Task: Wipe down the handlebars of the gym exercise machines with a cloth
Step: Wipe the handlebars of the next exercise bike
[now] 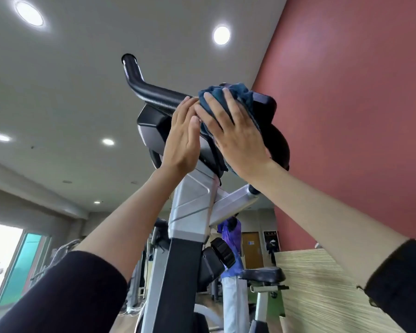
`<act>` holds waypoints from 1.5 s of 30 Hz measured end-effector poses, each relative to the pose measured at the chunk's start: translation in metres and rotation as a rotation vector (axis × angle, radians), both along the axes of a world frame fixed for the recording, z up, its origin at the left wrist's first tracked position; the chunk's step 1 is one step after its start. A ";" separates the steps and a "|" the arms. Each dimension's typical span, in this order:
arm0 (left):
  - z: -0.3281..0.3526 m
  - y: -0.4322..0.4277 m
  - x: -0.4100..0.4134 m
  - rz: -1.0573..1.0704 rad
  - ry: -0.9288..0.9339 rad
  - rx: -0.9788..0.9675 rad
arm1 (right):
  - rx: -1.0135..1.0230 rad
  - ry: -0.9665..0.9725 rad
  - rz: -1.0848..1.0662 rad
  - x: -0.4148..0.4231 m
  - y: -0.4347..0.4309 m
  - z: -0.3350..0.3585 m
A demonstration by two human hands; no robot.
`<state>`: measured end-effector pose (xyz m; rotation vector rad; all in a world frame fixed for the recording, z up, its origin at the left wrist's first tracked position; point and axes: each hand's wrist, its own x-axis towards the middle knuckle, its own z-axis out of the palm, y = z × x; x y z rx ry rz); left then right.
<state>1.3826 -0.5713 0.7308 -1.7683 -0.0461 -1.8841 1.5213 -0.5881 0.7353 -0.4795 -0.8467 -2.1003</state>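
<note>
Seen from below, a black handlebar (149,91) bends up to the left at the top of a grey exercise bike. A dark blue cloth (235,94) is bunched over the middle of the bar and the black console (267,109). My right hand (233,133) lies flat on the cloth with straight, spread fingers and presses it against the machine. My left hand (184,138) stands edge-on beside it, fingers straight, fingertips touching the bar just left of the cloth. The right half of the handlebar is hidden behind the cloth and my right hand.
The bike's grey column (190,207) and black post (175,284) run down between my forearms. A second bike's saddle (262,275) and a person in blue (231,248) stand behind. A red wall (358,116) is right, a striped partition (322,289) lower right, windows (10,260) left.
</note>
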 end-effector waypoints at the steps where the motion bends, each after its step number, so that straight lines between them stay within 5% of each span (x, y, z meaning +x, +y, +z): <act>1: -0.001 0.001 0.002 -0.009 -0.004 0.002 | -0.030 0.001 -0.024 0.008 -0.004 -0.003; 10: -0.009 -0.004 0.012 -0.093 0.045 -0.039 | -0.114 0.074 -0.042 0.065 -0.017 -0.037; 17: -0.002 0.018 0.014 -0.104 0.052 0.046 | 0.077 0.065 -0.121 0.024 -0.005 -0.007; 23: -0.015 0.040 0.045 -0.240 -0.212 0.143 | 0.178 0.015 -0.083 0.044 0.005 -0.011; 28: -0.066 0.070 0.092 -0.296 -0.186 -0.043 | -0.158 -0.004 0.342 0.082 0.019 -0.052; 32: -0.102 0.098 0.127 -0.181 -0.051 -0.264 | -0.180 -0.022 0.548 0.084 0.027 -0.065; 38: -0.121 0.131 0.152 0.031 0.000 -0.455 | -0.144 -0.131 0.291 0.084 0.008 -0.044; 45: -0.123 0.154 0.159 0.308 -0.035 -0.383 | -0.143 -0.242 -0.116 0.119 0.002 -0.051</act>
